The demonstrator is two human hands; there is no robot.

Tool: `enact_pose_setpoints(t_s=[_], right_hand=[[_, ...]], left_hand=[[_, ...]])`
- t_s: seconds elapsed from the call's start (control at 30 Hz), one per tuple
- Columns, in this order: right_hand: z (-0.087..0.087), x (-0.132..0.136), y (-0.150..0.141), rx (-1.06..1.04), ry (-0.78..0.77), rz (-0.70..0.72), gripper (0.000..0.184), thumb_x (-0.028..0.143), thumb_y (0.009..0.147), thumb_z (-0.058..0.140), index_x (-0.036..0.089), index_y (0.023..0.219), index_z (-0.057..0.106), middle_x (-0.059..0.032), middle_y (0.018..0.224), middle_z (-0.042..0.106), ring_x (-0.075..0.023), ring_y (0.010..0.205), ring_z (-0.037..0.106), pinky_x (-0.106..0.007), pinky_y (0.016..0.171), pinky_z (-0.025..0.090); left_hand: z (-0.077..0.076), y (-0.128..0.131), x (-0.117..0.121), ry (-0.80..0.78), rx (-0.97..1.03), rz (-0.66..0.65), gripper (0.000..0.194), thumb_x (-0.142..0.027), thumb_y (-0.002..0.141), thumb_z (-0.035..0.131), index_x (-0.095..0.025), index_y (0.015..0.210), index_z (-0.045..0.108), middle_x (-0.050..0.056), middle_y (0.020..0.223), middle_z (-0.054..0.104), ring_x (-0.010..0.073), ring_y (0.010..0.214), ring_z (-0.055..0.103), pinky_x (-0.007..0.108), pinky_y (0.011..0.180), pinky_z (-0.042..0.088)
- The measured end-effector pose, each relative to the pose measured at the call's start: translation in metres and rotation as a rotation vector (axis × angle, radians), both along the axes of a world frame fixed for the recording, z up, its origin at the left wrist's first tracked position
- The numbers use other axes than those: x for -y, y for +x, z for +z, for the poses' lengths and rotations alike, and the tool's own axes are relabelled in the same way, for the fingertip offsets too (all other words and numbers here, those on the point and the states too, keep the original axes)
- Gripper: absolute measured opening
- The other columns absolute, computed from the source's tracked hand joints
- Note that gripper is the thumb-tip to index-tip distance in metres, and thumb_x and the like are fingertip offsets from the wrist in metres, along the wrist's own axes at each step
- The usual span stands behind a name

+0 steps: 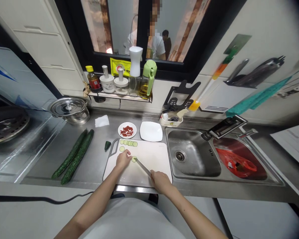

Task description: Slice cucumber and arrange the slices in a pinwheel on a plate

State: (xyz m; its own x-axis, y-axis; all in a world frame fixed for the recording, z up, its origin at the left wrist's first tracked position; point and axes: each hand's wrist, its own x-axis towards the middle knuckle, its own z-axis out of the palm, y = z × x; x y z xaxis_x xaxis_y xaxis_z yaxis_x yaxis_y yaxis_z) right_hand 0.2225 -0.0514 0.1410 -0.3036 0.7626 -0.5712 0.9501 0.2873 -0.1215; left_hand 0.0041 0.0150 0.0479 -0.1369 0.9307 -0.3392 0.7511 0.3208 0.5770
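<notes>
- A thin, round, pale-green cucumber slice [134, 159] lay at the centre of the frame, on a white rectangular cutting board [154, 154] with a grey handle.
- It looked light, moist and slippery, probably bendable and easy to tear; its rim seemed the best hold, fingertips clear of the blade.
- The left hand [123, 159] was just beside it, fingers bent close together; whether they pinched it, I could not tell.
- The right hand [161, 181] was wrapped around the handle end of a narrow steel-bladed knife [143, 166], whose tip met the slice.
- A row of pale-green slices [129, 143] lay towards the board's upper left.
- Two long, dark-green, bumpy cucumbers [77, 157], likely firm and heavier, lay left of centre.
</notes>
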Motion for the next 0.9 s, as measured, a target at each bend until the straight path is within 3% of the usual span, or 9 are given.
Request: enact_pose_setpoints(t_s=[0.47,0.9], right_hand=[[0.012,-0.005,-0.013,0.036,0.003,-0.003,0.028,0.016,0.09,0.036,0.014,0.108,0.057,-0.0147,0.097,0.068,-0.0247,0.092,0.065,-0.03,0.069,0.042],[-0.002,0.004,0.0,0.016,0.016,-0.02,0.029,0.02,0.091,0.033,0.015,0.107,0.057,-0.0144,0.094,0.069,-0.0246,0.088,0.065,-0.031,0.068,0.042]], left_hand=[[0.001,-0.002,-0.002,0.004,0.023,-0.003,0.013,-0.027,0.076,0.062,-0.022,0.089,0.059,-0.002,0.073,0.063,0.0139,0.072,0.059,0.022,0.064,0.037],[0.001,-0.003,-0.002,-0.005,0.028,-0.003,0.012,-0.026,0.075,0.062,-0.022,0.086,0.06,-0.002,0.073,0.063,0.0136,0.072,0.058,0.022,0.063,0.036]])
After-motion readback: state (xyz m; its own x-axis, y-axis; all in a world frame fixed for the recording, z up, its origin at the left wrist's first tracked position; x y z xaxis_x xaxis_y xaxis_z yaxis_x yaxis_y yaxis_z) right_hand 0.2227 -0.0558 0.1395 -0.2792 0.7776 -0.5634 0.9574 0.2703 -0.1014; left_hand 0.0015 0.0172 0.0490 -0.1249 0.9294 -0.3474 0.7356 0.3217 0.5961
